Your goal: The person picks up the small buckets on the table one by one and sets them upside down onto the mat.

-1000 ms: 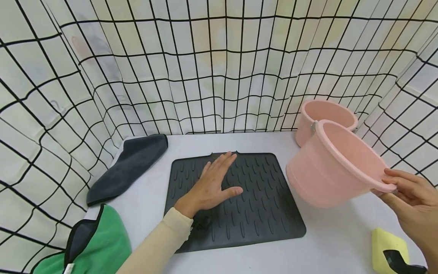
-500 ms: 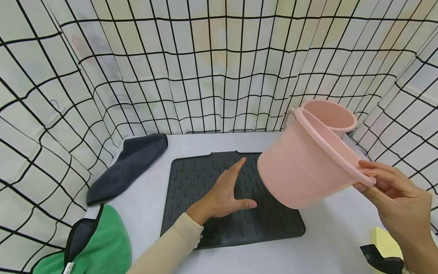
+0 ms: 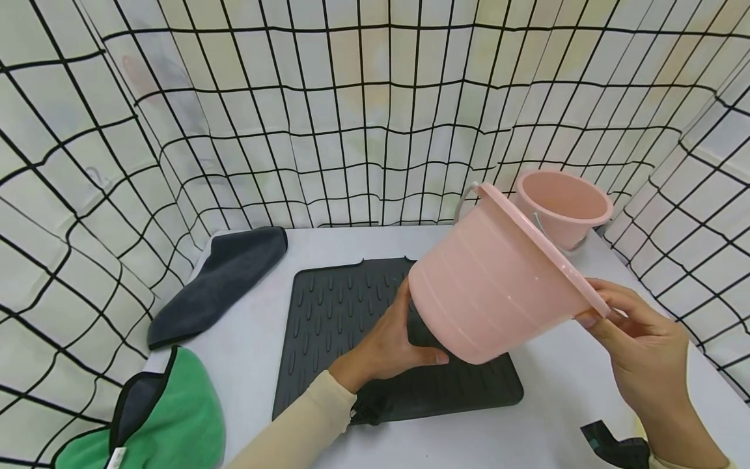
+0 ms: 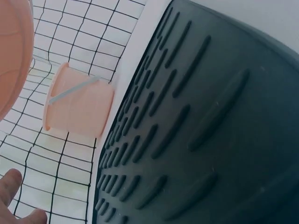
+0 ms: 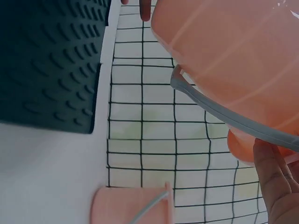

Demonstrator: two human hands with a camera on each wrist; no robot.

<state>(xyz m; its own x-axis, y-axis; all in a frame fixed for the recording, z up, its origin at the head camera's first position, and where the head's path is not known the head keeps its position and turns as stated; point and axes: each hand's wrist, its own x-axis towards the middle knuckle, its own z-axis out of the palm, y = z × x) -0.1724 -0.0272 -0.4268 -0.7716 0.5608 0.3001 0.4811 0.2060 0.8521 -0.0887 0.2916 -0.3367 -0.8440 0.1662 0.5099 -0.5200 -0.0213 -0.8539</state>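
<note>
You hold a pink bucket [image 3: 498, 280] up in the air, and it is tipped on a slant, with its mouth facing up and to the right. The grip of your right hand [image 3: 644, 345] pinches the low end of its rim. The grip of your left hand [image 3: 381, 342] is spread, with the thumb sticking out, just beside the bucket's bottom; I cannot tell if it touches. A gray handle [image 5: 224, 114] lies along the bucket's side. In the head view, the bucket hides the right part of a black bumpy mat [image 3: 328, 326] on the white surface [image 3: 246, 365]. A smaller-looking pink pail [image 3: 565, 202] stands upright at the back right, near the black wire grid. On your left lie a dark cloth [image 3: 225, 280] and a green cloth [image 3: 187, 404].
</note>
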